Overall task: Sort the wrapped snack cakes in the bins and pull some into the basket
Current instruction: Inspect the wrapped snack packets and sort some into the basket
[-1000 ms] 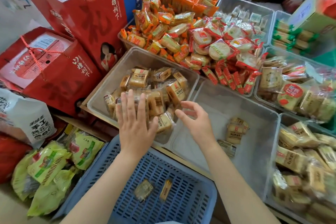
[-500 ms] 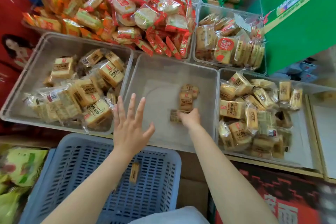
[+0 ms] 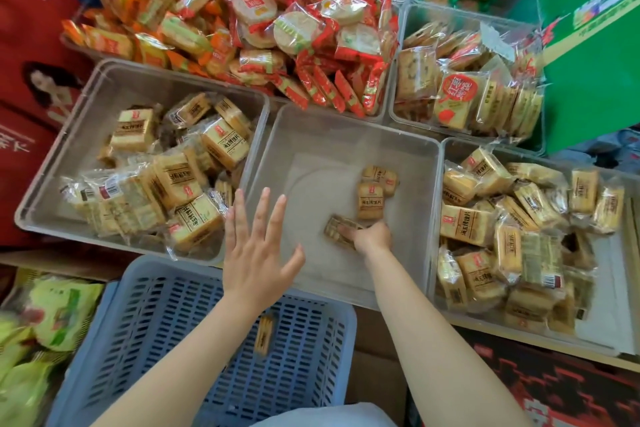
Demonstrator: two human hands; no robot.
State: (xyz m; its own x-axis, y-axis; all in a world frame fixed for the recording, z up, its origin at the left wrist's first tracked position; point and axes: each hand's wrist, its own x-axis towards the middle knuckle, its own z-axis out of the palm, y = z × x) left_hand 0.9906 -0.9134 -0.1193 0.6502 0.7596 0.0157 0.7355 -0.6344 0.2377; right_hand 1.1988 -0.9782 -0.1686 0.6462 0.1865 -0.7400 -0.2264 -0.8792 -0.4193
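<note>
Three clear bins sit side by side. The left bin (image 3: 79, 135) and the right bin (image 3: 437, 191) hold several yellow wrapped snack cakes. The middle bin (image 3: 311, 135) holds three: two cakes (image 3: 371, 199) lie together and a flat one (image 3: 336, 231) lies under my right hand (image 3: 370, 238), whose fingers curl down onto it. My left hand (image 3: 254, 251) hovers open, fingers spread, over the near left corner of the middle bin. The blue slotted basket (image 3: 166, 333) sits below the bins with one cake (image 3: 264, 336) in it, partly hidden by my left forearm.
Behind the bins are piles of orange-wrapped snacks (image 3: 145, 14), red-wrapped round cakes (image 3: 298, 28) and a bin of bagged biscuits (image 3: 464, 90). A green box (image 3: 595, 55) stands at the right, red gift boxes (image 3: 31, 55) at the left, green bags (image 3: 45, 319) at bottom left.
The view has swung right from the left bin to the middle one. My right hand reached into the middle bin and came down on the flat cake; my left hand stayed open near the basket.
</note>
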